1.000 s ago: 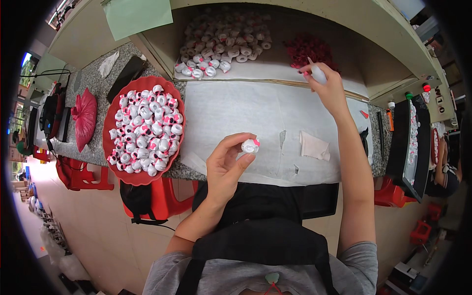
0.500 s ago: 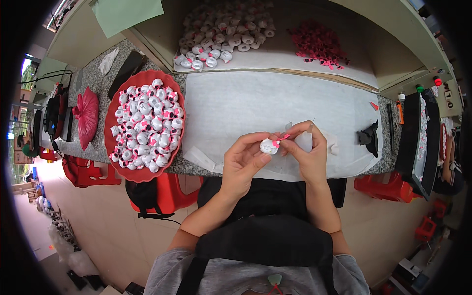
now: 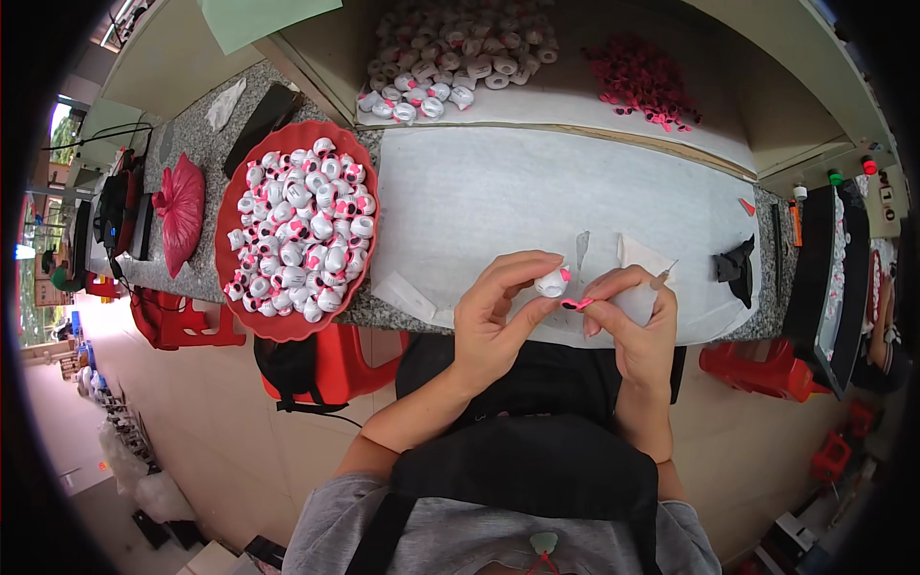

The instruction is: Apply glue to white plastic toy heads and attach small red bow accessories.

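Between the thumb and fingers of my left hand is a small round white piece with a pink patch on its side. My right hand pinches a small pink piece with a dark end, close beside the white one. Tucked in that same hand is a translucent squeeze bottle with a thin needle tip, partly hidden by the fingers. Both hands hover over the front part of a white paper sheet. A scrap of clear film lies just beyond them.
A red scalloped tray piled with white-and-pink pieces stands at the left, near a pink bag. On the shelf behind are heaps of white pieces and pink pieces. Black crumpled material lies at the right.
The white piece has turned, and the pink piece in my right hand now shows lower and more clearly. Both hands have shifted right in the picture as the whole view moved.
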`<state>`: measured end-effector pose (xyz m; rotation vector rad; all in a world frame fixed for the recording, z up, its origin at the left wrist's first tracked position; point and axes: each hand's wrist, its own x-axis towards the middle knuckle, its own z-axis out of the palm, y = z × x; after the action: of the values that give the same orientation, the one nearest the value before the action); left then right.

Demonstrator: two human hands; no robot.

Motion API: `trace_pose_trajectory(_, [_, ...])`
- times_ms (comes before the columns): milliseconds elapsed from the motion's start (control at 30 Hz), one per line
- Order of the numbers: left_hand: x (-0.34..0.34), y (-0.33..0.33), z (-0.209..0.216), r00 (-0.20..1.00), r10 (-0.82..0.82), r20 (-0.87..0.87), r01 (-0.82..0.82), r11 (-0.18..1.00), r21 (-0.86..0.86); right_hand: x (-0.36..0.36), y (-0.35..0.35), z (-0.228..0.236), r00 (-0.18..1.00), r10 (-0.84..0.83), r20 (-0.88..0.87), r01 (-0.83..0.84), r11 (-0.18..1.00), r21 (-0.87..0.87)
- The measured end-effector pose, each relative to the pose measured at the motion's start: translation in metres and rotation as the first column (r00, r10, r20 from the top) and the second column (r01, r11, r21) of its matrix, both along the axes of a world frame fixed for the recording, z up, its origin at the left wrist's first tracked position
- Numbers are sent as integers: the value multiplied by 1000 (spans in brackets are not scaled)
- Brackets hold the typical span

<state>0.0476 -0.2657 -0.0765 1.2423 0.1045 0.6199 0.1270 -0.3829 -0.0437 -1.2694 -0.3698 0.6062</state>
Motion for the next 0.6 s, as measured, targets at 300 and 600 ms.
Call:
trace_pose_trajectory(300, [1,2,-4,1000,-9,24,2,961,278,1,1,-6,998,55,-29,-54,999,6])
trace_pose_trajectory(600, [-3,-1,4,997,-80,-6,79,993,-89,-4,0,-8,987,-13,161,17,1000,-24])
